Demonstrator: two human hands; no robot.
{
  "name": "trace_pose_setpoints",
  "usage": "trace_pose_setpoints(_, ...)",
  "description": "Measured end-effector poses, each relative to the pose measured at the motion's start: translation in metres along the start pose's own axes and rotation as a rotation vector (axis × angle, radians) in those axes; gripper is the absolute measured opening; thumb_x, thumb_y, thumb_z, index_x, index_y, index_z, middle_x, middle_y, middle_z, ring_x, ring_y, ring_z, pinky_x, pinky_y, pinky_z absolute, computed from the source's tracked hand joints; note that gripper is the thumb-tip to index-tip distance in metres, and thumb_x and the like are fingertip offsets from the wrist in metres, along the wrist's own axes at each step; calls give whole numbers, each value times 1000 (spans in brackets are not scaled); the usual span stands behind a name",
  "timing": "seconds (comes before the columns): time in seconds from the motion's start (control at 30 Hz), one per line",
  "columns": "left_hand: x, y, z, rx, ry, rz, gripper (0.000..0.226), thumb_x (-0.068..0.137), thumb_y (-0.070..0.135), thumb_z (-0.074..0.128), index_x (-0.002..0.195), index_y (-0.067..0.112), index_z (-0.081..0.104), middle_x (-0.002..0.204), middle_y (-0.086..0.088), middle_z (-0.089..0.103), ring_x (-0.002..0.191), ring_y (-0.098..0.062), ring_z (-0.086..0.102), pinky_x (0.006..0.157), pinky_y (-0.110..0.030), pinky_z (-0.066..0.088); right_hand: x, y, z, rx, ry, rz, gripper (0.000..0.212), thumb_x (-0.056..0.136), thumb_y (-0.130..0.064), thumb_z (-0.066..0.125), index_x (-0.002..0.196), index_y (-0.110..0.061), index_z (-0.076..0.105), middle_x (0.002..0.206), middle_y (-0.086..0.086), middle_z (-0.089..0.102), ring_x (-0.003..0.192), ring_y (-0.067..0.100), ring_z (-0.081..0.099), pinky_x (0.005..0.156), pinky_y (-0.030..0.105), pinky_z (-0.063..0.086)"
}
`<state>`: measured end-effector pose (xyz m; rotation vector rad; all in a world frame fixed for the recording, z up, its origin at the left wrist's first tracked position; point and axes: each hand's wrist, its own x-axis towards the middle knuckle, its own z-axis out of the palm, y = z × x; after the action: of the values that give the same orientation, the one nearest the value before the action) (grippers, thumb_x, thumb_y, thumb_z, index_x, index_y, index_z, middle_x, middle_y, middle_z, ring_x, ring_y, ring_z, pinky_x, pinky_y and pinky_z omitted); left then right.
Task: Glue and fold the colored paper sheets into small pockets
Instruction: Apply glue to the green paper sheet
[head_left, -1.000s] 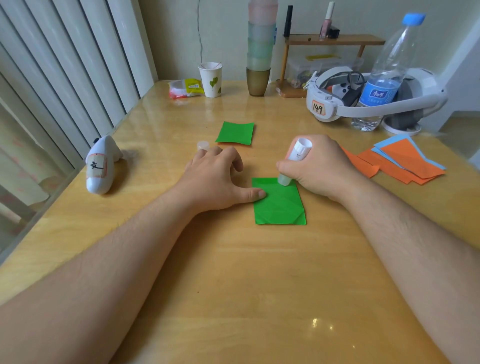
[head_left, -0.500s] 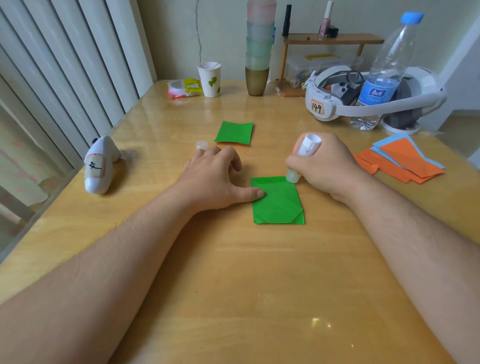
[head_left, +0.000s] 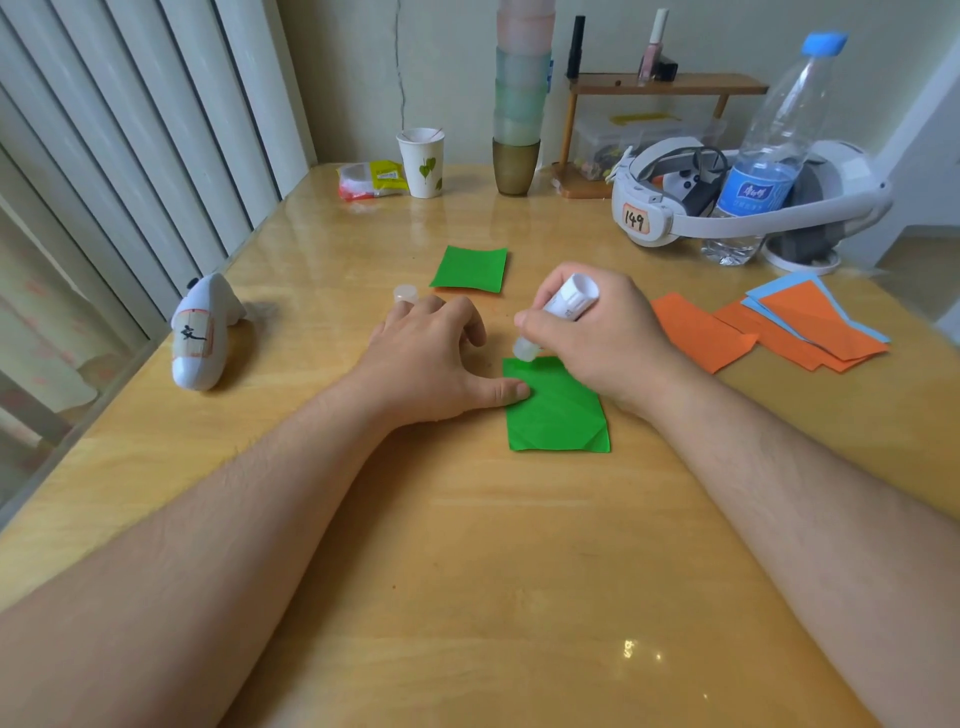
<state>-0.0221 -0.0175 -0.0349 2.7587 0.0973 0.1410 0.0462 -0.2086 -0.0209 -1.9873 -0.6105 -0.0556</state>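
Observation:
A folded green paper (head_left: 558, 415) lies on the wooden table (head_left: 467, 545) in front of me. My left hand (head_left: 431, 358) rests beside it, its thumb pressing the paper's left edge and its fingers curled on the table. My right hand (head_left: 608, 338) grips a white glue stick (head_left: 558, 314), tilted, with its tip touching the paper's far left corner. The glue stick's cap (head_left: 405, 292) stands just beyond my left fingers. A second green folded piece (head_left: 470, 267) lies farther back.
Orange and blue paper sheets (head_left: 779, 327) are spread at the right. A white handheld device (head_left: 200, 332) lies at the left edge. At the back stand a paper cup (head_left: 422, 161), stacked cups (head_left: 519, 104), a water bottle (head_left: 769, 156) and a white headset (head_left: 727, 202).
My right hand moved the glue stick's tip right along the paper's far edge to its right corner, then left again to the far left corner. My left hand stayed put.

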Motion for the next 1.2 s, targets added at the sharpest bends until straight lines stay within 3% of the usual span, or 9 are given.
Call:
trace_pose_setpoints(0.37, 1, -1, 1, 8, -1, 0, 76, 55, 92, 59, 106, 36, 53, 112, 9, 50, 113, -22, 44, 103, -42, 43, -1, -5, 5, -182, -80, 53, 23, 77, -37, 83, 73, -23, 65, 56, -17, 61, 54, 3, 51, 56, 25, 39)
trace_pose_setpoints(0.57, -1, -3, 1, 1, 3, 14, 76, 54, 92, 60, 106, 38, 52, 112, 9, 49, 114, -22, 44, 105, -43, 42, -3, -2, -13, -255, -96, 62, 21, 73, -30, 82, 74, -18, 64, 68, -2, 67, 62, 12, 55, 58, 29, 44)
trace_pose_setpoints(0.83, -2, -3, -2, -4, -11, 24, 74, 56, 92, 62, 107, 39, 52, 114, 9, 49, 114, -21, 43, 106, -43, 42, -2, 6, -30, -249, -86, 96, 22, 74, -25, 81, 77, -12, 63, 61, -5, 57, 58, 13, 47, 58, 31, 40)
trace_pose_setpoints(1.0, -2, -3, -2, 2, -15, 24, 75, 56, 92, 62, 108, 38, 52, 115, 9, 50, 115, -21, 44, 105, -41, 41, -3, 7, -33, -271, -83, 100, 23, 73, -26, 77, 79, -10, 61, 71, 10, 63, 62, 16, 47, 59, 32, 40)
trace_pose_setpoints(1.1, -1, -3, -3, -2, -17, 24, 75, 56, 92, 62, 107, 38, 52, 114, 10, 49, 115, -21, 44, 105, -41, 41, -4, 8, -32, -279, -60, 105, 23, 73, -24, 73, 80, -7, 60, 77, 15, 64, 65, 17, 48, 60, 33, 39)
trace_pose_setpoints(1.2, -1, -3, -3, 1, -20, 26, 75, 56, 92, 61, 107, 39, 52, 114, 10, 49, 114, -21, 43, 105, -42, 42, -2, 8, -32, -201, 78, 123, 27, 71, -25, 69, 78, -3, 55, 64, 5, 51, 61, 16, 43, 58, 32, 36)
